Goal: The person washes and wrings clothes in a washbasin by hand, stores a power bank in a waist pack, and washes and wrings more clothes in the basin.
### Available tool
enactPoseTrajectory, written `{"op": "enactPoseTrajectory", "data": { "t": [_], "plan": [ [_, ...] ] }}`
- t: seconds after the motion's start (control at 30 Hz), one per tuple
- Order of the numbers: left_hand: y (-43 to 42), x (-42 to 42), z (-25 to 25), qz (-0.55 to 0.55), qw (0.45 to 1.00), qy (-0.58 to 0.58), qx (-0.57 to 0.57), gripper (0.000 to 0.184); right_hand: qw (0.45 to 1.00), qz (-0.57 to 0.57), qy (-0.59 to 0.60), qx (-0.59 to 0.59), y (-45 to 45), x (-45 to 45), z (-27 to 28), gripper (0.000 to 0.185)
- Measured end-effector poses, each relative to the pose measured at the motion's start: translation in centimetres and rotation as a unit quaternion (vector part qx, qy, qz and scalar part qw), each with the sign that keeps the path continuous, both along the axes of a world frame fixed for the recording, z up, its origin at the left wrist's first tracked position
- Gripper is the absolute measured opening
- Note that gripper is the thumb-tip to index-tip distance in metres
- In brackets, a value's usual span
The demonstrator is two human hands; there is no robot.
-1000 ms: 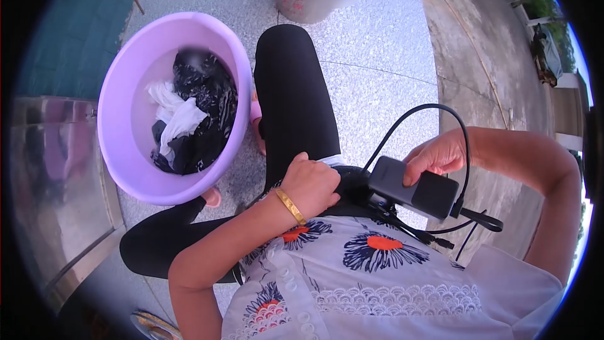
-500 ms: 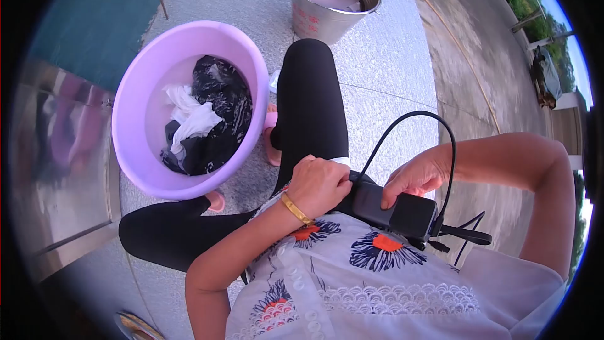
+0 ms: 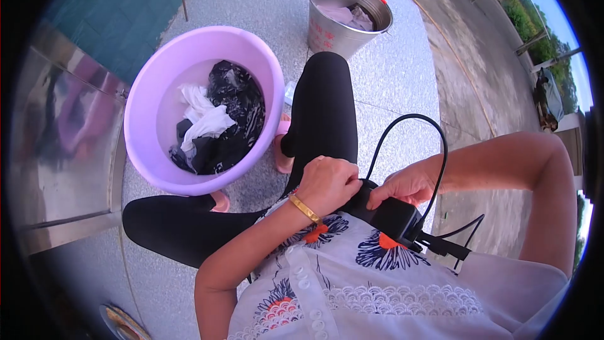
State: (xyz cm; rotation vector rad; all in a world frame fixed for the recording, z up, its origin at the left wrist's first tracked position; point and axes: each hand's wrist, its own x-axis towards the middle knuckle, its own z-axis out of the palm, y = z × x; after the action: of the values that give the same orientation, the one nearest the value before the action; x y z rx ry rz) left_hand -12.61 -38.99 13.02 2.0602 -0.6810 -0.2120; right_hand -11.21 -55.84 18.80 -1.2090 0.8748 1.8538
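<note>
My right hand point(image 3: 406, 184) grips a black box-like device, resembling a power bank point(image 3: 395, 217), in front of my waist, with the thumb along its top. A black cable point(image 3: 412, 115) loops up from the device's right end and back toward my left hand. Wearing a gold bracelet, my left hand point(image 3: 328, 181) is closed at the device's other end; what its fingers pinch is hidden. Beyond my knees, a purple basin point(image 3: 139, 123) holds wet black clothes point(image 3: 245, 104) and a white cloth point(image 3: 204, 118) in water.
A metal bucket point(image 3: 336, 36) with pale cloth inside stands past my raised knee. To the left is a shiny metal panel point(image 3: 69, 145). A long thin pole point(image 3: 450, 56) lies on the concrete at the right. Pink slippers point(image 3: 284, 151) are on my feet.
The device sits slightly further left and lower under my right hand, closer to my left hand. The view has shifted, so basin and bucket appear a little further right and lower.
</note>
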Motion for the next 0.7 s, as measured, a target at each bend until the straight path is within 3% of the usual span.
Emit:
{"op": "enactPoseTrajectory", "data": {
  "t": [0.07,0.2,0.3,0.43,0.53,0.67,0.7],
  "plan": [
    [0.2,0.1,0.1,-0.006,1.0,-0.001,-0.003,0.014,0.997,0.068,-0.01,0.027,0.0,-0.1,-0.3,0.027],
    [0.3,0.1,0.1,-0.004,1.0,-0.015,0.001,0.013,0.997,0.055,-0.054,-0.019,-0.4,0.0,0.3,0.035],
    [0.4,0.0,0.0,-0.004,1.0,-0.004,-0.008,0.013,0.994,0.074,-0.035,-0.068,-0.3,0.5,2.5,0.051],
    [0.4,0.1,0.2,-0.004,1.0,0.029,-0.004,0.014,0.997,0.033,-0.042,-0.06,-0.8,0.4,2.9,0.052],
    [0.8,0.0,0.3,0.004,0.997,0.077,-0.005,0.016,0.989,0.098,-0.073,-0.089,-2.2,0.5,1.7,0.046],
    [1.6,0.0,-0.3,-0.03,0.992,0.119,-0.009,0.016,0.966,0.073,-0.241,-0.056,-5.4,1.3,-0.6,0.031],
    [1.9,0.0,-1.1,-0.038,0.995,0.082,-0.033,0.016,0.958,0.066,-0.272,-0.062,-6.0,1.5,-1.2,0.029]
  ]
}}
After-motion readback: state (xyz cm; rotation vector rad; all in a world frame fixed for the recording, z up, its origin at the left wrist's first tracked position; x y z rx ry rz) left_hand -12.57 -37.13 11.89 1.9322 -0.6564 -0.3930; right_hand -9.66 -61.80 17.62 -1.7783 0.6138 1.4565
